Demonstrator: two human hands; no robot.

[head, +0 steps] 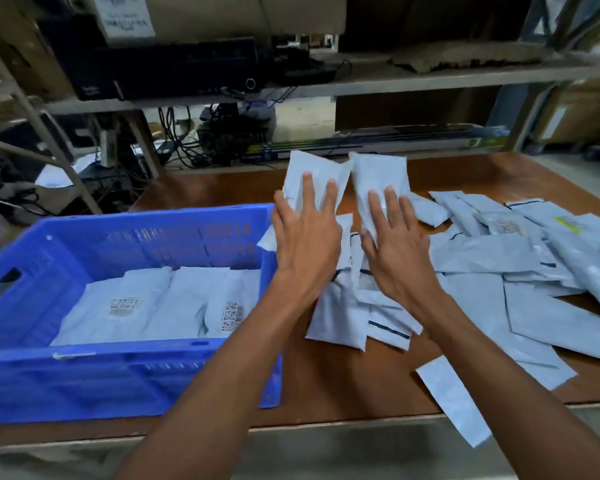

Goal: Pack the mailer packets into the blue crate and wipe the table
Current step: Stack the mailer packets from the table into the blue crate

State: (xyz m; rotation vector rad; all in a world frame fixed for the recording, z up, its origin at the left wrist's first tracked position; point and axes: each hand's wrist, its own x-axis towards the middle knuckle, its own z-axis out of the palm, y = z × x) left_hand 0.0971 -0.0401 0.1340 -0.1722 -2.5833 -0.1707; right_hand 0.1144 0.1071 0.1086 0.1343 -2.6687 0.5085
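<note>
Crate left on table; loose packets right.

both bare forearms reach forward side by side, backs of the hands up. the left hand holds the left packet and the right hand the right packet, fingers straight and spread over them, thumbs hidden underneath

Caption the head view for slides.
Left hand holds one mailer packet, right hand a second packet, over the pile beside the blue crate.
</note>
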